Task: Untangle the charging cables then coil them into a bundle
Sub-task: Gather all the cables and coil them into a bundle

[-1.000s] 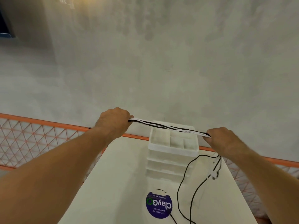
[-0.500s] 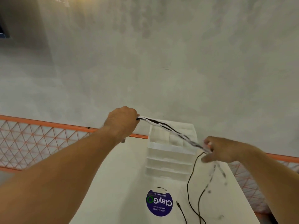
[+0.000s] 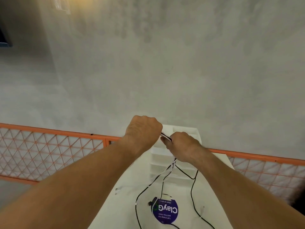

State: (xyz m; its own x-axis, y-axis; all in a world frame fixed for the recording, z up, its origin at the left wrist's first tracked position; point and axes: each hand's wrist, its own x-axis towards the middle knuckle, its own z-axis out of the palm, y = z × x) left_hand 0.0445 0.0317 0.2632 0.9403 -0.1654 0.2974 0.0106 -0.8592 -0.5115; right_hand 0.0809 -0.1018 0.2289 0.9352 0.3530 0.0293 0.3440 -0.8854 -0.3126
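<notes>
Black and white charging cables (image 3: pixel 165 137) run in a short stretch between my two hands, held above the white table (image 3: pixel 219 187). My left hand (image 3: pixel 142 132) is a fist gripping one end of that stretch. Close beside it, my right hand (image 3: pixel 180 147) holds the cables where they turn down. Below the right hand the loose lengths (image 3: pixel 162 179) hang and trail over the table in loops, black and white strands together. A black plug (image 3: pixel 150 203) lies by the purple sticker.
A white drawer organiser (image 3: pixel 184 131) stands on the table under my hands. A round purple sticker (image 3: pixel 166 210) is on the tabletop. An orange mesh fence (image 3: pixel 49 151) runs behind the table, with grey concrete floor beyond.
My right hand has slid left along the cables until it is next to my left hand. The taut span between the hands has shrunk and more cable hangs loose below.
</notes>
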